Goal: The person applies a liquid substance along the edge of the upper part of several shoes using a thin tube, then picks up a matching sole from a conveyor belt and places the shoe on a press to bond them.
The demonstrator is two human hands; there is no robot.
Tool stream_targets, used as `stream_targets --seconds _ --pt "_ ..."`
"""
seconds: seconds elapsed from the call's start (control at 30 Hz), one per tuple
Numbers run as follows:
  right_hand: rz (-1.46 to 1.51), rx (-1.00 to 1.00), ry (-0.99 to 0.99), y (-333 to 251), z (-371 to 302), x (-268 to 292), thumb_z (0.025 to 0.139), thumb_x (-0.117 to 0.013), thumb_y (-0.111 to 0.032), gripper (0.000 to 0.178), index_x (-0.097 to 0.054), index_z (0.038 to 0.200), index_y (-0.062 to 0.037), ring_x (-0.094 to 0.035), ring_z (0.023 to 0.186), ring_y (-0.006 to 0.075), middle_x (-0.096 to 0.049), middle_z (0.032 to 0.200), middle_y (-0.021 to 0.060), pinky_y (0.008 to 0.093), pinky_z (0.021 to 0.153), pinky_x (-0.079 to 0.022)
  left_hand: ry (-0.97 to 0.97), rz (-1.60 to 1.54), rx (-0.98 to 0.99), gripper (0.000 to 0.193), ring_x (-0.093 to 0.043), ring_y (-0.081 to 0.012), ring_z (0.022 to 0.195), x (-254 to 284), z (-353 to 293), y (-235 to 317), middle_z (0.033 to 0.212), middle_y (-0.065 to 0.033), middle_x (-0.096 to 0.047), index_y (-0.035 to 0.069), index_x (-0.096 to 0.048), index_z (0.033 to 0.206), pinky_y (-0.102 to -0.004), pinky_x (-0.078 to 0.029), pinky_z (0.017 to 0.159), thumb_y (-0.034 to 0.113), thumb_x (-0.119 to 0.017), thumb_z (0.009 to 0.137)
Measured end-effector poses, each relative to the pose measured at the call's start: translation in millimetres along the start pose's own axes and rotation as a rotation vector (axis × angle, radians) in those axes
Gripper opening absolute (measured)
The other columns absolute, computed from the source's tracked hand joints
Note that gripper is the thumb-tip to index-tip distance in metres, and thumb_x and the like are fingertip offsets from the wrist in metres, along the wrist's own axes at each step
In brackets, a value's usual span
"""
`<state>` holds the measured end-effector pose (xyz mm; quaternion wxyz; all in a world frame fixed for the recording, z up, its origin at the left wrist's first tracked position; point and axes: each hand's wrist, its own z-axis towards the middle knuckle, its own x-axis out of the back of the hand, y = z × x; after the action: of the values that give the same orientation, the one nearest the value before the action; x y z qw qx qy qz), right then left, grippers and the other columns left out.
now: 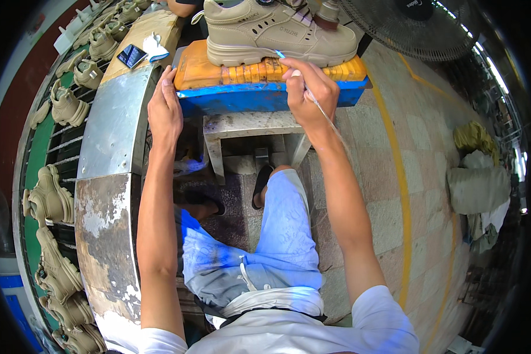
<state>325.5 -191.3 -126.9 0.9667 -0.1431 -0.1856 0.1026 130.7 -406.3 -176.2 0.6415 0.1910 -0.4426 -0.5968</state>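
Note:
A beige lace-up shoe (259,32) rests sideways on a worn orange pad (197,65) above a blue base (236,97), its toe to the right. A dark-brown and grey press head (328,15) sits down on the shoe's forefoot. My right hand (312,94) is closed round a slim pen-like tool with a blue tip (279,53), which is at the lower edge of the sole. A thin pale cord (321,110) trails from that hand along my forearm. Flat against the left end of the pad lies my left hand (166,109), fingers stretched out, holding nothing.
On the left, a metal-topped bench (113,127) borders a conveyor rack with several beige shoes (68,106). A phone (131,56) and a white-and-blue item (154,47) lie on cardboard. A black fan (416,23) stands far right; bundled cloth (479,189) is at right.

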Motion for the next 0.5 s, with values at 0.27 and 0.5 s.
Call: stream_targets --seconds 0.27,0.5 --pt "-0.028 -0.062 0.023 3.6 9.6 21.0 0.089 -0.063 -0.007 0.02 -0.078 0.103 -0.0048 -0.074 0.071 0.0334 -0.076 0.085 0.0169 0.0385 0.062 -0.058 0.006 -0.031 -0.066 0.05 -0.063 -0.0351 0.134 -0.4 4.5 -10.0 0.147 -0.0204 -0.064 -0.003 -0.066 0.138 -0.0387 -0.046 0.113 0.03 -0.035 0.117" --pt "-0.107 -0.064 -0.033 4.5 23.8 43.9 0.091 -0.062 -0.009 0.019 -0.079 0.097 -0.0024 -0.075 0.068 0.0288 -0.076 0.078 0.0163 0.0367 0.061 -0.058 -0.007 -0.011 -0.126 0.052 -0.063 -0.0354 0.133 -0.2 11.1 -16.9 0.143 -0.0221 -0.066 -0.003 -0.066 0.138 -0.0393 -0.045 0.114 0.031 -0.032 0.118"
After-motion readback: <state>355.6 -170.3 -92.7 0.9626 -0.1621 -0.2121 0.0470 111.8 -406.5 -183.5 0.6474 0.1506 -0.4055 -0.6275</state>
